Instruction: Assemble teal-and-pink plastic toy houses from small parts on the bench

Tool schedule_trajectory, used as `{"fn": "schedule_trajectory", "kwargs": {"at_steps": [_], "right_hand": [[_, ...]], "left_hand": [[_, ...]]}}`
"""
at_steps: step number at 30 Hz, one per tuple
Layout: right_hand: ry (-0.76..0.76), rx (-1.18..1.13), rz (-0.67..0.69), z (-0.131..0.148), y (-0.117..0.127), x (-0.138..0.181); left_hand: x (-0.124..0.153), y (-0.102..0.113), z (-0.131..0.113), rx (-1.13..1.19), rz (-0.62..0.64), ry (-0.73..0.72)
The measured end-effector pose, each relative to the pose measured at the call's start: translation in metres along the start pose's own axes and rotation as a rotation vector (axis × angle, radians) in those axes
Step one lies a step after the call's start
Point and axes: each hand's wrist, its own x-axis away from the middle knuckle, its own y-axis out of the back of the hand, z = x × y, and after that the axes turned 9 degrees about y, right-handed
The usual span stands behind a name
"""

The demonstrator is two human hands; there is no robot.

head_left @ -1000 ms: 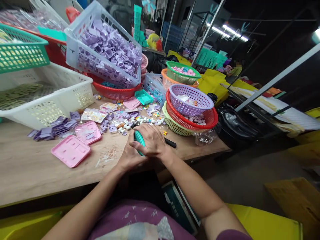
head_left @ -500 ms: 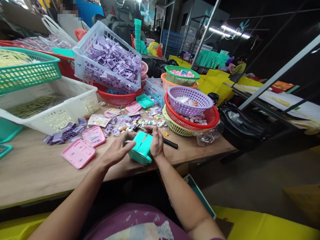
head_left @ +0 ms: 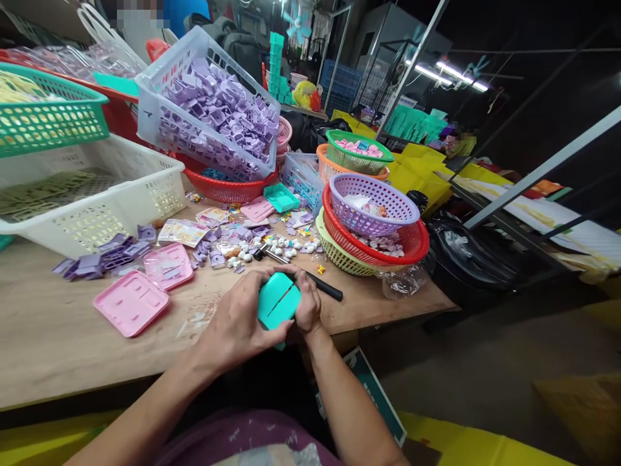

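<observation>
Both my hands grip a teal plastic case over the near edge of the wooden table. My left hand wraps its left side with the thumb along the bottom edge. My right hand clasps its right side, fingers curled over the top. The case's flat face points toward me and a thin dark slit runs across it. A black-handled tool lies on the table just behind my right hand.
Two pink trays lie to the left, beside loose purple parts and small white pieces. A white crate, a tilted crate of purple parts and stacked round baskets ring the table. A black bag sits right.
The teal case has turned from edge-on to flat face toward me, and both hands have closed round it nearer the table's edge. The view has shifted slightly.
</observation>
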Motion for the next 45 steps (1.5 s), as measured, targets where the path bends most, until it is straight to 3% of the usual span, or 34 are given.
{"fn": "schedule_trajectory", "kwargs": {"at_steps": [5,9,13,16,19,24,29,38,45], "right_hand": [[0.034,-0.015,-0.094,-0.006,-0.005,0.010],[0.071,0.043,-0.039,-0.002,-0.009,0.012],[0.180,0.153,0.134,0.012,-0.015,0.013],[0.284,0.268,0.083,0.014,-0.019,0.017],[0.223,0.274,-0.058,0.005,-0.024,0.025],[0.123,-0.153,-0.150,-0.009,-0.034,0.035],[0.106,-0.248,-0.225,-0.011,-0.039,0.035],[0.084,-0.082,-0.205,-0.006,-0.040,0.037],[0.054,0.082,-0.138,0.002,-0.042,0.033]], "left_hand": [[0.007,-0.002,-0.006,0.002,-0.018,-0.017],[0.005,0.013,-0.001,0.018,0.057,0.042],[0.002,0.029,0.010,0.194,0.158,0.133],[0.005,0.033,0.016,0.266,0.145,0.154],[0.010,0.033,0.017,0.281,0.122,0.108],[0.015,0.024,0.016,0.480,0.229,0.118],[0.013,0.018,0.014,0.471,0.227,0.039],[0.009,0.031,0.009,0.373,0.294,-0.130],[0.001,0.033,0.014,0.405,0.368,-0.096]]}}
